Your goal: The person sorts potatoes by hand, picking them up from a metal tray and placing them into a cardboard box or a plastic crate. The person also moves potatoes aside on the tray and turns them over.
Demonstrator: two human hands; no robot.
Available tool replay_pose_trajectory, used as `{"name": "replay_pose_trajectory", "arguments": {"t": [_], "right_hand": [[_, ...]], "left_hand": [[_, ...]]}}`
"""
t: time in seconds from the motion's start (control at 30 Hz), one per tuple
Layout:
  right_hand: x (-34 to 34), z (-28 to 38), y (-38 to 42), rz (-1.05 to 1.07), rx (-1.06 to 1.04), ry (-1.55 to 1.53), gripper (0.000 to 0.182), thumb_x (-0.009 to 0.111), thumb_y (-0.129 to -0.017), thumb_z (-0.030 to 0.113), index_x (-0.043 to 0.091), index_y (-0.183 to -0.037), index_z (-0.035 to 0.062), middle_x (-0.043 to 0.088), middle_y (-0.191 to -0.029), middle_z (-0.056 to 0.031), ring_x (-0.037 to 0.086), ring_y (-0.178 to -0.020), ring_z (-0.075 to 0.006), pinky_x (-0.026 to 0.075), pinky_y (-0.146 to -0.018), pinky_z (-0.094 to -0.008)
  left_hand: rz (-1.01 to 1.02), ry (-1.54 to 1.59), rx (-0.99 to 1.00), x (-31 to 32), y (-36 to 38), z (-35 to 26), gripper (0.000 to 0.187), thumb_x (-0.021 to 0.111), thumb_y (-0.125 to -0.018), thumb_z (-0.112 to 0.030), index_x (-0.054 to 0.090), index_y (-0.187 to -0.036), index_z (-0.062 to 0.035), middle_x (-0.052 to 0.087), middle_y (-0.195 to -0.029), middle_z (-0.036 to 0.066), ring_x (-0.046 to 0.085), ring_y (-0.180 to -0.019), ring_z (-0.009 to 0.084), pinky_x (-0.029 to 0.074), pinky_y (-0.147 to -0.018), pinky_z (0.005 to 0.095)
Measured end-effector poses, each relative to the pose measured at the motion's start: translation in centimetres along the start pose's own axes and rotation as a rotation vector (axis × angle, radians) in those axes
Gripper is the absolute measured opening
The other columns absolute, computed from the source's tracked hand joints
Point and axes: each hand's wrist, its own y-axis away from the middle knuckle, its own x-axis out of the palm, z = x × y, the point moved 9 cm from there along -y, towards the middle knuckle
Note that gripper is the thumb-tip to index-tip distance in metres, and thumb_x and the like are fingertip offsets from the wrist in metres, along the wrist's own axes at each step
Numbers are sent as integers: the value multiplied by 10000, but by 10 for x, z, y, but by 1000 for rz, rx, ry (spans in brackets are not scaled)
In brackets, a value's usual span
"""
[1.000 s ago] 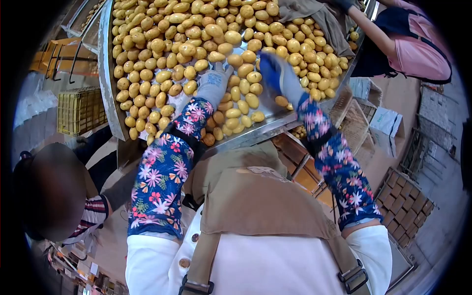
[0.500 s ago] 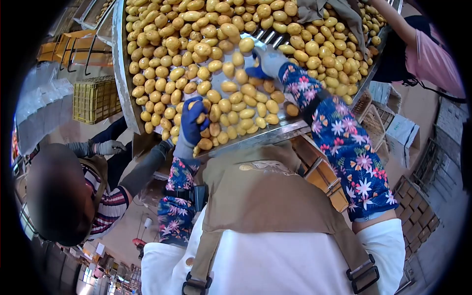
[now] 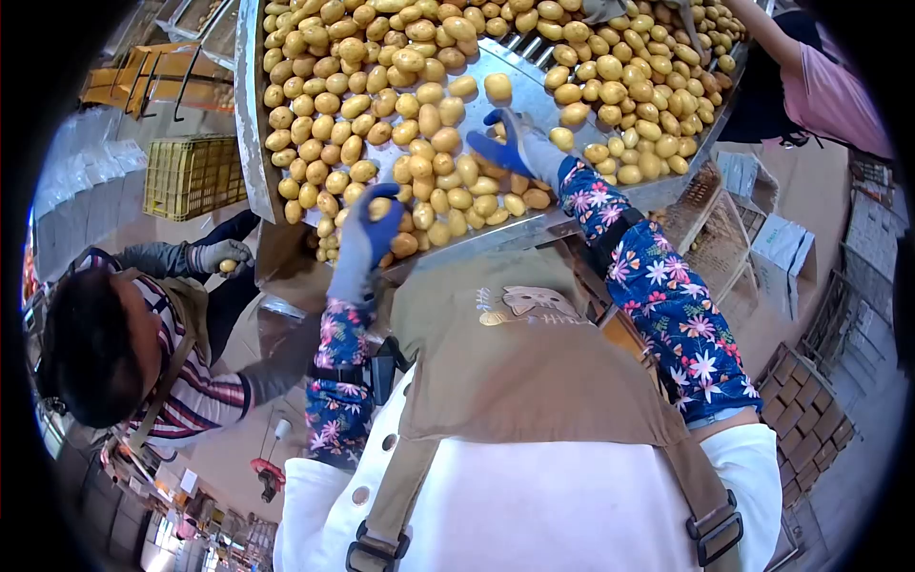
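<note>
Many yellow potatoes point(image 3: 419, 114) lie on a metal sorting table point(image 3: 515, 81). My left hand point(image 3: 367, 234), in a blue and grey glove, is at the table's near edge, its fingers curled round a potato point(image 3: 379, 208). To its right, my right hand point(image 3: 519, 148), gloved the same way, hovers beside the near group of potatoes. Its thumb and fingers are spread with nothing between them. A single potato point(image 3: 498, 88) lies just beyond its fingertips, and another potato point(image 3: 561, 139) is near its wrist.
At left a co-worker point(image 3: 143, 343) holds a potato point(image 3: 228, 266) in a gloved hand. Another person in a pink sleeve point(image 3: 834, 100) stands at far right. A yellow crate point(image 3: 195, 176) is beside the table. Slatted bars point(image 3: 527, 48) show in the table surface.
My right hand has drawn back slightly toward me and opened wider. Potatoes near my hands have shifted closer together. The co-worker's gloved hand now shows a potato.
</note>
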Motion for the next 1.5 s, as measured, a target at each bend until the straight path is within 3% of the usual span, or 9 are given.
{"name": "replay_pose_trajectory", "arguments": {"t": [0.2, 0.67, 0.97, 1.03, 1.17, 1.3, 1.37, 1.43, 1.5], "right_hand": [[38, 33, 48, -42, -263, 581, 726, 715, -779, 519, 442, -1383, 223, 500, -1297, -222, 578, -1103, -409, 459, -952, -508], [24, 10, 85, -31, -272, 69, 608, 767, -787, 378, 522, -1262, 89, 571, -1181, -230, 578, -1111, -379, 481, -940, -426], [23, -24, 126, -34, -186, -1103, 342, 633, -927, 247, 601, -1227, 86, 608, -1258, -133, 542, -1238, -312, 419, -1045, -422], [7, 20, 149, -496, -645, 303, 304, 634, -908, 217, 637, -1191, 106, 608, -1280, -119, 546, -1224, -324, 370, -1090, -441], [-13, 40, 161, -689, -660, 434, 429, 723, -853, 247, 619, -1204, 24, 641, -1155, -160, 598, -1103, -321, 495, -925, -376], [39, -55, 106, -374, -341, -773, 542, 755, -838, 210, 529, -1277, -15, 620, -1157, -168, 612, -1076, -269, 519, -876, -354], [-7, 4, 156, -418, -559, -397, 473, 647, -926, 235, 497, -1310, 2, 623, -1172, -133, 613, -1083, -232, 512, -918, -341], [28, -32, 133, 30, -161, -1906, 389, 482, -1011, 267, 498, -1312, 21, 621, -1187, -98, 614, -1081, -202, 493, -975, -328], [30, -46, 154, -1, -34, -1809, 432, 392, -1045, 296, 466, -1370, 21, 619, -1166, -92, 606, -1087, -198, 483, -998, -344]], "left_hand": [[242, -1109, 272, 101, -3, -25, 288, 605, -836, -124, 611, -1122, -104, 635, -1025, 190, 676, -856, 320, 552, -653, 438], [598, -1250, 240, 135, -23, -25, 213, 600, -849, -189, 699, -945, -27, 718, -970, 178, 711, -896, 321, 557, -732, 447], [158, 98, 54, 68, -15, -97, 418, 678, -919, -150, 560, -1311, -64, 645, -1049, 63, 616, -867, 104, 522, -757, 233], [60, 470, 23, 72, -11, -118, 407, 675, -910, -133, 564, -1294, -59, 619, -1113, 59, 598, -963, 112, 513, -828, 250], [76, 515, 87, 96, -1, -157, 491, 660, -925, -140, 480, -1366, -25, 592, -1205, 111, 627, -975, 137, 539, -814, 262], [82, 495, 103, 119, 8, -163, 525, 652, -916, -123, 441, -1386, -22, 532, -1299, 126, 581, -1098, 171, 530, -873, 293], [224, -6, 643, 145, 20, -179, 585, 703, -866, -195, 465, -1377, -38, 499, -1354, 199, 514, -1243, 354, 461, -1011, 410], [330, -720, 1016, 178, 55, -177, 547, 661, -896, -174, 464, -1390, -45, 454, -1425, 212, 480, -1291, 355, 396, -1080, 415], [488, -422, 930, 172, 69, -182, 545, 652, -903, -193, 466, -1397, -56, 443, -1440, 209, 452, -1322, 352, 370, -1101, 427]]}}
